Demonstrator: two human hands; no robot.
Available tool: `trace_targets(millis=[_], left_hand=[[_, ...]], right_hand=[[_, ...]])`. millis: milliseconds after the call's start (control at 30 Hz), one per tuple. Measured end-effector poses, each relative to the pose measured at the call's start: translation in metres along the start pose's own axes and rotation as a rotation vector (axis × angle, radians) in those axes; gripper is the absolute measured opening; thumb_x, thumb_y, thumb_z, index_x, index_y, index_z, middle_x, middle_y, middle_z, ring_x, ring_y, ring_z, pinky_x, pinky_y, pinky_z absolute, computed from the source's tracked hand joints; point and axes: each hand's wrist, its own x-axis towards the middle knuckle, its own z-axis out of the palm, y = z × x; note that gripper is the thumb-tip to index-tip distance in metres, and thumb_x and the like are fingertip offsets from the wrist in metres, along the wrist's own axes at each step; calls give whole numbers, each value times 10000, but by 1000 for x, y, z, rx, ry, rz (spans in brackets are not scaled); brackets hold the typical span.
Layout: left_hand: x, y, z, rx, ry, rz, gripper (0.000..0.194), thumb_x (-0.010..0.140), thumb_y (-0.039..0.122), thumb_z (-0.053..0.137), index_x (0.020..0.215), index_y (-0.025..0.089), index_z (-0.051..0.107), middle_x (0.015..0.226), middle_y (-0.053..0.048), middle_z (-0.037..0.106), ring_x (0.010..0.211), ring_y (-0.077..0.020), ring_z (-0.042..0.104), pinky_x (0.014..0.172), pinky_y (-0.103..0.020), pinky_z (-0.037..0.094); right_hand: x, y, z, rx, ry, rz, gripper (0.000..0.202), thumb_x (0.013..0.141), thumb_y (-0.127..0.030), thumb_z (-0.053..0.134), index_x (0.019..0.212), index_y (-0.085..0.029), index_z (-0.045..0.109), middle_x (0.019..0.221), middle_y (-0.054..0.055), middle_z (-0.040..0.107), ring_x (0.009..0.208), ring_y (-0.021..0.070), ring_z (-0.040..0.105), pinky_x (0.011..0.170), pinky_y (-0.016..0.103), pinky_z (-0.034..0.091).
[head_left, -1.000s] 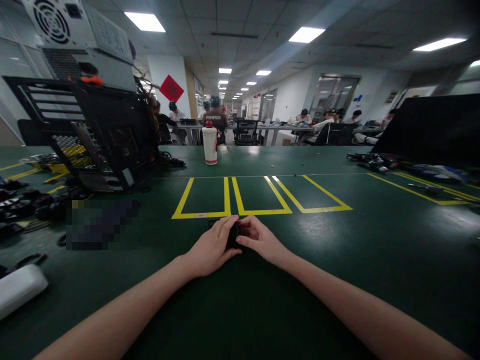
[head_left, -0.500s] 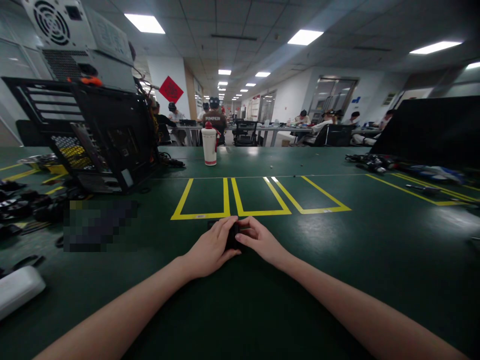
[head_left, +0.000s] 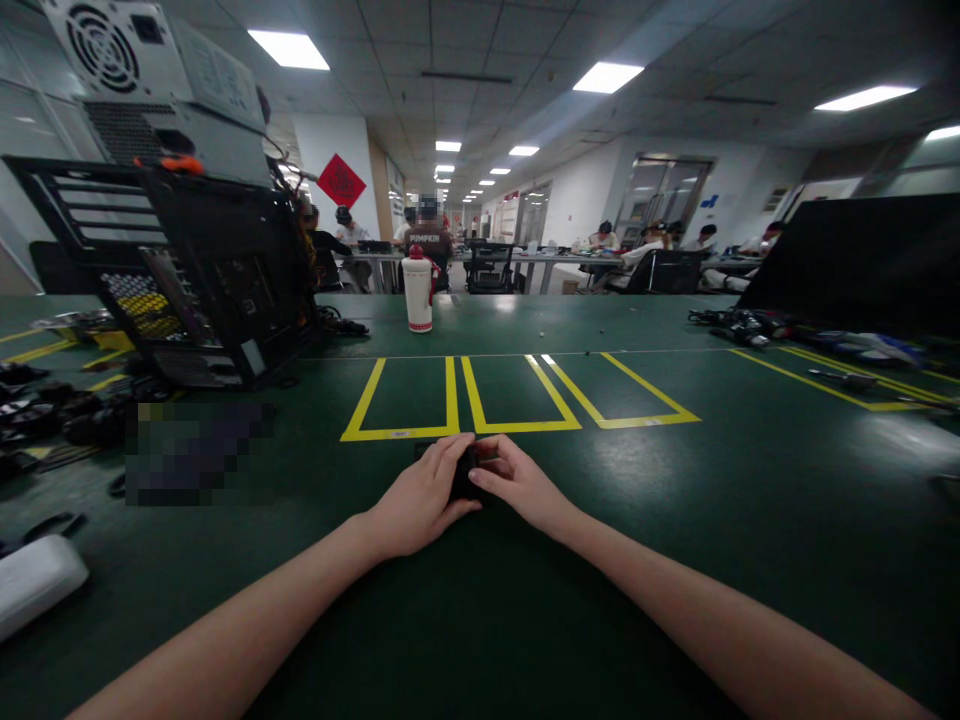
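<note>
Green tabletop (head_left: 675,560) fills the near view. L hand (head_left: 420,500) and R hand (head_left: 529,490) meet mid-table around a small black block (head_left: 463,482), on the near side of the tape (head_left: 517,427). L hand is clamped on its left side, fingers over the top, thumb low in front; R hand grips the right side, thumb in front, other fingertips part hidden. Block mostly covered, so can't tell what it is exactly.

Near left edge: white case (head_left: 41,580) w/ a dark strap (head_left: 56,525) just behind it. Beyond, a pixelated dark item (head_left: 199,450), then a heap of black cables (head_left: 82,410). Yellow tape marks three bays side by side past the hands, plus more on both sides of the table.

Farther left, PC case (head_left: 232,290) stands w/ silver PSUs (head_left: 157,75) stacked on top. Far right, a big black panel (head_left: 870,260) tilts over assorted wires (head_left: 739,325); a thin tool (head_left: 844,379) lies nearer. White bottle (head_left: 419,295) w/ red lid stands upright beyond the left bay.

Back of room: ppl (head_left: 425,240) seated at desks, an office chair (head_left: 489,268), red diamond sign (head_left: 341,180) on a white pillar, ceiling lights (head_left: 289,49) overhead.
</note>
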Motion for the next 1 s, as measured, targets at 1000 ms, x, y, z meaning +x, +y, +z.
trace_targets(millis=[1000], left_hand=[[0,1,-1,15,-14,-2,664,790,351,516,1291,220,101,1292,-117,326,1185,-258,352,945,-463,350]], right_hand=[[0,4,2,-7,16,-70,164,772,-270,525,914,-214,464,933,9,512,916,160,538,824,352,449]])
